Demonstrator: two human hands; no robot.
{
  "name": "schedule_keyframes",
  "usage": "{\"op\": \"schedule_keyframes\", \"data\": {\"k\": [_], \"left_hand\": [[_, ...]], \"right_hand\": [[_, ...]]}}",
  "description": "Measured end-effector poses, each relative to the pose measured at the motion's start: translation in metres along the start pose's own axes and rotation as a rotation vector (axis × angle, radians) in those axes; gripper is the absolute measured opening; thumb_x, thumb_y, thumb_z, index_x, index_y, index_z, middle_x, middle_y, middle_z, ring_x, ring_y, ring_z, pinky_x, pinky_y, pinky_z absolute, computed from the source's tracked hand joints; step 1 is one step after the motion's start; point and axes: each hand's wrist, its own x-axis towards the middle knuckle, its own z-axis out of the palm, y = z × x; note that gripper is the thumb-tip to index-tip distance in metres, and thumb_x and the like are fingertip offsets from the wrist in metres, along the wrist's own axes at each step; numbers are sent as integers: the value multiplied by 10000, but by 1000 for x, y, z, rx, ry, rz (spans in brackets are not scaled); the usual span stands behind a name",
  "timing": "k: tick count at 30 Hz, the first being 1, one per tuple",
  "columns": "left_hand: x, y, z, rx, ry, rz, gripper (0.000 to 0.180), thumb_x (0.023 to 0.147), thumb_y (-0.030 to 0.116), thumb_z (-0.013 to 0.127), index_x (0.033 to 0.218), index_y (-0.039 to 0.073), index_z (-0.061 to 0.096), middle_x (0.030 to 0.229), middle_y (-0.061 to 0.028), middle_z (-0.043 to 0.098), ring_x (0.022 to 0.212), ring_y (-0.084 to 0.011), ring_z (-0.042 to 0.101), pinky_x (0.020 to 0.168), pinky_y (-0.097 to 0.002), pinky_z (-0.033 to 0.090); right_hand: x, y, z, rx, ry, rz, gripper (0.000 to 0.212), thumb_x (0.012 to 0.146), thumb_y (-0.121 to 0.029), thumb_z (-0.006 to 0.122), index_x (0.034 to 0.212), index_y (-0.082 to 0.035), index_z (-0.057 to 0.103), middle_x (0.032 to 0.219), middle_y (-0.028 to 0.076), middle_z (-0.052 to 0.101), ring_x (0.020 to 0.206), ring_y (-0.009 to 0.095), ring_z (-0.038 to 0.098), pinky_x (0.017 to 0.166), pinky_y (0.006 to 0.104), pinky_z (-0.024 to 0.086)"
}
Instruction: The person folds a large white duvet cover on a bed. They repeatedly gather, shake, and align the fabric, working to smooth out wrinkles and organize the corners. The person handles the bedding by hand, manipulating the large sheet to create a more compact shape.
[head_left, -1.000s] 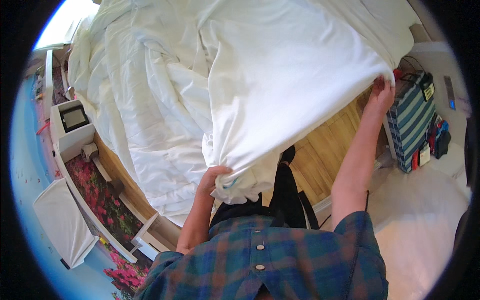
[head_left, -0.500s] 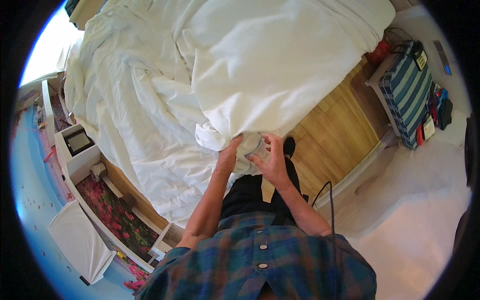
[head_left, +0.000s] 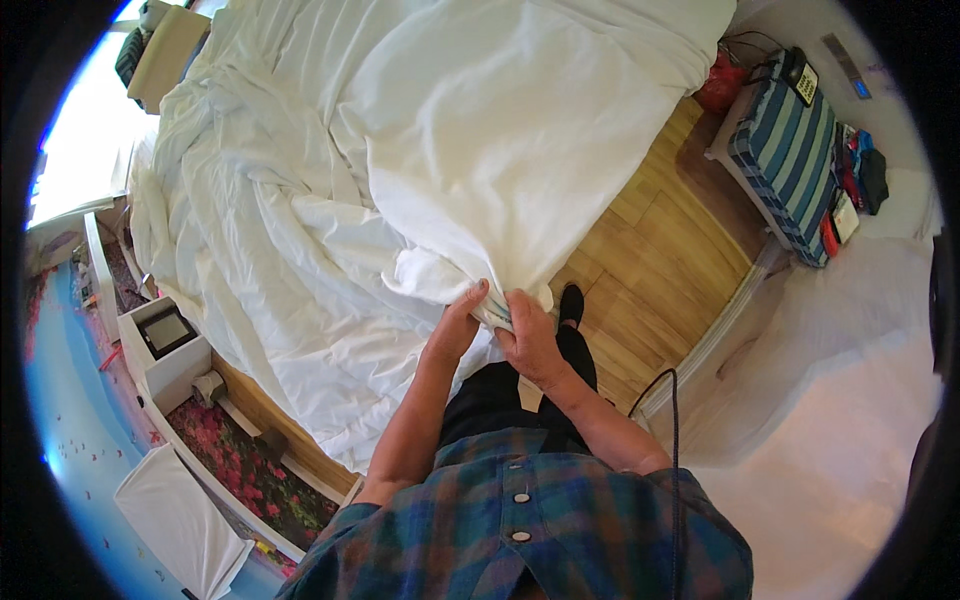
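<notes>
A large white duvet [head_left: 500, 130] covers the bed, smooth toward the upper right and heavily rumpled on the left. Its near edge is drawn up into a gathered end in front of my body. My left hand [head_left: 457, 325] grips this bunched cloth, thumb on top. Close beside it, my right hand [head_left: 531, 342] is closed on the same gathered edge, and folds fan out from there. Between the hands shows a small strip with a blue-green line; what lies inside the folds is hidden. A loose white flap [head_left: 425, 275] sticks out next to my left hand.
Wooden floor [head_left: 660, 225] lies to the right, with my dark shoe [head_left: 571, 304] on it. A striped cushion [head_left: 785, 150] rests on a seat by the right wall. At left stands a white cabinet [head_left: 175, 350]. A black cable [head_left: 674, 440] hangs beside my right arm.
My right hand has closed on the gathered duvet edge, where its fingers were more spread around the blue-lined part. The cloth is now pulled into tighter folds. The view has shifted slightly.
</notes>
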Motion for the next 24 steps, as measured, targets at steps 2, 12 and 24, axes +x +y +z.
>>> {"op": "schedule_keyframes", "data": {"k": [2,12,24], "left_hand": [[5,4,11,-135,29,-37,507,848,327,625,1227,22,484,1173,-98,539,1109,-218,492,982,-353,378],[30,35,-8,-218,246,19,375,799,37,621,1152,-14,507,1109,-150,584,1019,-309,570,938,-453,457],[-18,47,-57,-415,114,173,514,772,175,662,1226,5,488,1193,-171,560,1085,-352,534,970,-520,410]], "right_hand": [[-8,1,2,287,-67,272,428,736,-104,633,1116,8,470,927,234,588,859,412,572,765,413,457],[-28,2,3,-91,-159,218,545,665,-75,700,1131,-23,422,976,196,530,897,413,564,730,436,479],[-8,0,4,102,81,4,475,653,-89,691,1078,-1,498,877,202,600,833,375,602,706,424,494]]}}
